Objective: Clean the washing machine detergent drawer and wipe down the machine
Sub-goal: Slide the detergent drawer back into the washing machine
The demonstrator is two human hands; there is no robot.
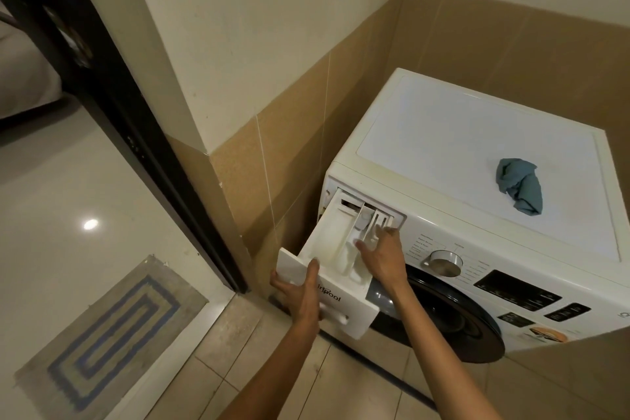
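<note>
Left hand (300, 297) grips the "rlpool"-marked detergent drawer (318, 249); right hand (381, 257), fingers (387, 236) straight, rests inside. Teal cloth (520, 186) at two o'clock on washing machine (477, 133); tan wall tiles (511, 44).

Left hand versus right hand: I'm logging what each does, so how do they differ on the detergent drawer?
The left hand grips the pulled-out detergent drawer by its front panel, fingers curled around it. The right hand reaches inside it, fingers fairly straight. The left hand sits at the drawer's outer end, while the right hand lies nearer the washing machine. Whether the right hand pinches anything cannot be told. Both are bare and touch the drawer.
</note>
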